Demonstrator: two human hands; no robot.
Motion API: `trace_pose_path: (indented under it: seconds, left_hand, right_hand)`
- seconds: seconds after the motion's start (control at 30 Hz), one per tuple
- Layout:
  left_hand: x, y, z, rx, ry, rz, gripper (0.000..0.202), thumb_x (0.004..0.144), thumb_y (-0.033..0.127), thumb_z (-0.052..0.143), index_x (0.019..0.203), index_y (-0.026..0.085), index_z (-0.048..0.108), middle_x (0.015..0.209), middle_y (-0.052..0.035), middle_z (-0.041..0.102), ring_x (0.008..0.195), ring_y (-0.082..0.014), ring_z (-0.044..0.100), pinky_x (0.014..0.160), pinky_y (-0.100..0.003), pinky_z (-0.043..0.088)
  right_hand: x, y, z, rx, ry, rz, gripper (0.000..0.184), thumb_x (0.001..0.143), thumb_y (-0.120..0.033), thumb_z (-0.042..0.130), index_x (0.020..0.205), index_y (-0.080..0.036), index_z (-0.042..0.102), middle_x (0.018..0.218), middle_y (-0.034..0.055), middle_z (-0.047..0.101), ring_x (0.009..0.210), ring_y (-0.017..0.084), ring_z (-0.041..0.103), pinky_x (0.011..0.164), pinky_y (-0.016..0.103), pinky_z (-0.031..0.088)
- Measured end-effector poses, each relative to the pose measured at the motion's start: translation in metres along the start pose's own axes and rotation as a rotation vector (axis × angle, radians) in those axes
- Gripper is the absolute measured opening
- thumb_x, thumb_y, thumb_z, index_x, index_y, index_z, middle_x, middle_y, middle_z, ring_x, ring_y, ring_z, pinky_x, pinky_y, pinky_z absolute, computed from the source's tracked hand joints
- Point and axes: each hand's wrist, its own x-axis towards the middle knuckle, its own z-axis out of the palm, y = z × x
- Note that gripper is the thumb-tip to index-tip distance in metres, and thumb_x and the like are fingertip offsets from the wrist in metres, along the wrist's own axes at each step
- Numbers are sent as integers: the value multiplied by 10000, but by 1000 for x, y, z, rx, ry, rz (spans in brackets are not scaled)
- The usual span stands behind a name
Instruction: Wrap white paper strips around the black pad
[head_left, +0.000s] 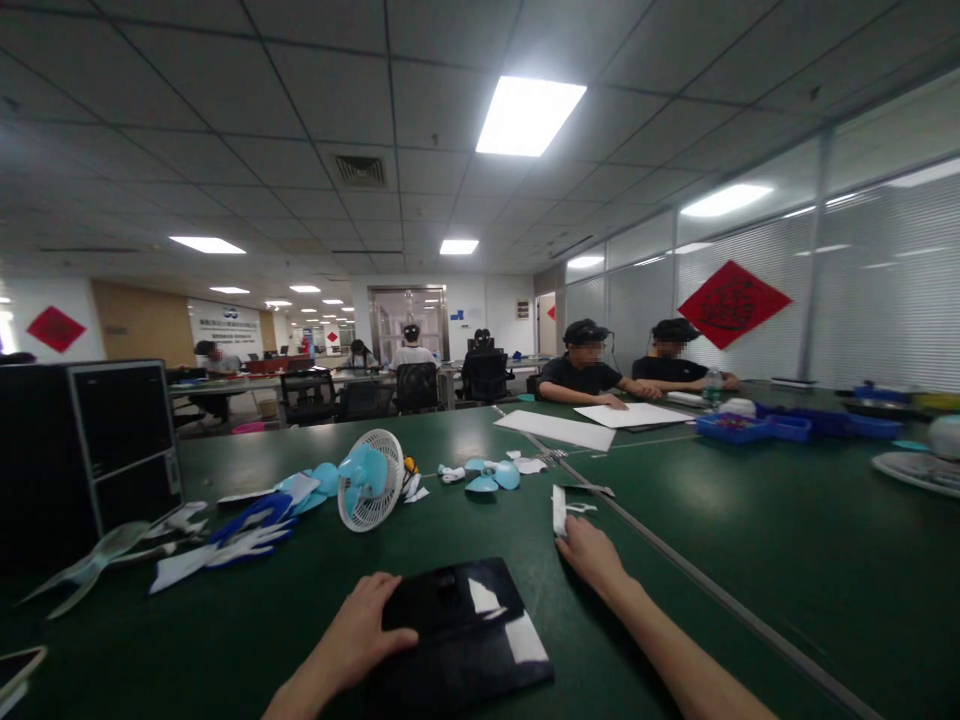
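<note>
Left hand: partly open, thumb spread away from the fingers, laid on the left side of a black panel. Fingers reach its far left corner, thumb lies over the top face.

Right hand: out to the right and farther off, fingers bent at the near end of a small white piece. Contact looks likely there; fingertips are partly hidden, so can't tell whether it's pinched or just touched.

Black panel: near side of the green table, between the forearms, lying flat. Glossy, roughly rectangular, a line across it splits a far part from a near part. Small dark feature near the far edge, too dim to make out. Two bright white patches on its right half, look like reflections.

White piece: narrow, long way pointing away, left of the metal seam strip. A thin white bit lies just right of it.

Farther left: small fan, white cage, light-blue blades. Loose blue fan blade right of that. Blue-and-white gloves left of the fan.
</note>
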Motion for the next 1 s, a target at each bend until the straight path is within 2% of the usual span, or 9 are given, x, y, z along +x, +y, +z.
trace_pose_path:
  seconds: [0.27,0.53,0.73,0.87,1.0]
  left_hand:
    - [2,-1,4,4,9,0,825,694,605,588,1359,139,444,1411,-100,441,1291,-265,397,1105,-326,281]
    - [4,-4,5,23,-5,-31,810,739,586,552,1395,140,390,1476,-91,371,1362,-260,319,1142,-340,233]
    - [9,-15,10,8,16,10,811,750,604,539,1395,134,395,1484,-108,354,1367,-270,313,1152,-370,219]
    - [8,-14,10,17,21,11,807,757,594,539,1400,130,387,1488,-106,346,1369,-259,311,1153,-359,217]
    - [7,-11,10,30,42,23,807,747,594,553,1385,120,410,1472,-118,371,1361,-269,322,1148,-378,225]
  right_hand:
    - [2,1,2,9,5,3,265,879,-285,423,974,-128,615,1000,156,655,902,249,644,737,308,440]
    - [4,0,1,17,11,21,269,874,-197,383,919,-125,638,984,160,669,880,229,650,712,286,424]
    - [4,6,-11,19,51,58,244,843,-148,391,868,-130,633,945,149,666,822,227,653,666,288,406]
    - [2,15,-30,18,160,86,270,872,-177,347,868,-139,614,945,126,642,800,201,634,654,279,387]
    - [-3,14,-49,132,403,62,288,876,-236,335,852,-152,610,870,86,622,721,177,589,640,282,377]
